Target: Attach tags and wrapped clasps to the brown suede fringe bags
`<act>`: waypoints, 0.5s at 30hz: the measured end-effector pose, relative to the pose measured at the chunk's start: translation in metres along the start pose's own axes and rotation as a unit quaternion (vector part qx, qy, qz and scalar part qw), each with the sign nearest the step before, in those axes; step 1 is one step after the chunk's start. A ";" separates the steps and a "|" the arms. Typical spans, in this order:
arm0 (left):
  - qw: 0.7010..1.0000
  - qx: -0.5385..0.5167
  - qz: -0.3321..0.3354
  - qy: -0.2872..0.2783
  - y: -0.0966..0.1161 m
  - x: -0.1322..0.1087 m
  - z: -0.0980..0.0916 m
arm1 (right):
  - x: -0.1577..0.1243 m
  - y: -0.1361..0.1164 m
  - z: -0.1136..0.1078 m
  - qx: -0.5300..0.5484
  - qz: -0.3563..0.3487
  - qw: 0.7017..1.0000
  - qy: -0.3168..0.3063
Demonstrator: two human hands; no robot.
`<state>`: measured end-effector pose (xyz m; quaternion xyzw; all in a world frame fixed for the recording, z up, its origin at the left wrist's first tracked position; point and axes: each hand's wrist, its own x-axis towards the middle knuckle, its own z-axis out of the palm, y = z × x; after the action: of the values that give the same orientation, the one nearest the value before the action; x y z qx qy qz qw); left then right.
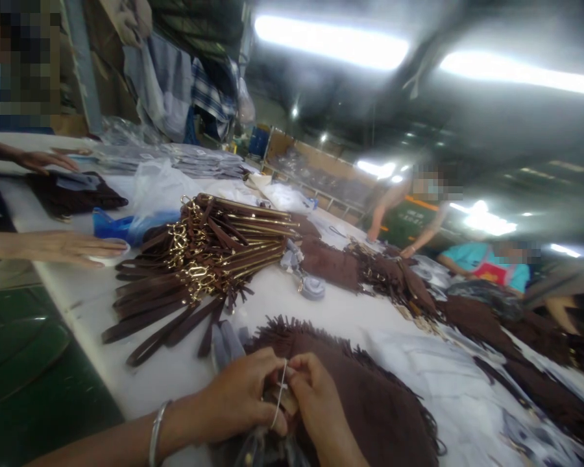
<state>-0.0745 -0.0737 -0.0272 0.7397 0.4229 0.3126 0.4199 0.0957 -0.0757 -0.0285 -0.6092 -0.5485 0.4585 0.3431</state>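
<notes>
My left hand [243, 392], with a silver bangle on its wrist, is closed on a thin white string [281, 392] stretched across its fingers. Close against it, my right hand [318, 395] pinches the string near its upper end. A small pale piece, perhaps a tag, shows between the hands; its kind is unclear. Beneath and beside them lies a dark brown fringed bag [350, 383], flat on the white table [97, 331]. Some grey wrapped strips [226, 344] sit just behind my left hand. Clear plastic and a bit of metal show below my hands, partly cut off.
A pile of brown straps with gold clasps [199, 259] lies ahead. Beyond my left hand, a co-worker's hand [73, 246] rests on a white round object. Several stacked brown bags [331, 263] and white wrapping [438, 370] are to the right. Other people work across the table.
</notes>
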 end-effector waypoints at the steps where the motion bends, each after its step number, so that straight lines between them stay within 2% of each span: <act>1: 1.000 0.014 -0.006 0.018 0.000 -0.001 0.003 | 0.000 0.000 0.001 -0.005 -0.016 1.000 0.013; 3: 0.998 0.030 -0.009 0.045 0.000 -0.002 0.009 | -0.003 0.000 0.001 -0.012 -0.039 0.999 0.027; 5: 0.997 0.057 0.014 0.048 -0.001 -0.002 0.013 | -0.006 -0.002 -0.003 -0.021 -0.066 0.997 0.020; 7: 0.993 0.102 0.054 0.025 -0.006 -0.002 0.015 | -0.011 -0.005 -0.010 -0.038 -0.106 0.994 -0.015; 9: 0.983 0.155 0.095 0.003 -0.012 -0.001 0.016 | -0.016 -0.010 -0.020 -0.064 -0.141 0.985 -0.076; 12: 0.966 0.214 0.145 0.009 -0.024 0.003 0.016 | -0.019 -0.022 -0.033 -0.133 -0.182 0.961 -0.163; 15: 0.957 0.223 0.184 0.020 -0.028 0.005 0.013 | -0.018 -0.029 -0.040 -0.219 -0.197 0.941 -0.168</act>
<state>-0.0721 -0.0655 -0.0577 0.8731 0.3469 0.2968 0.1709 0.1231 -0.0848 0.0148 -0.4634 -0.7941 0.3458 0.1874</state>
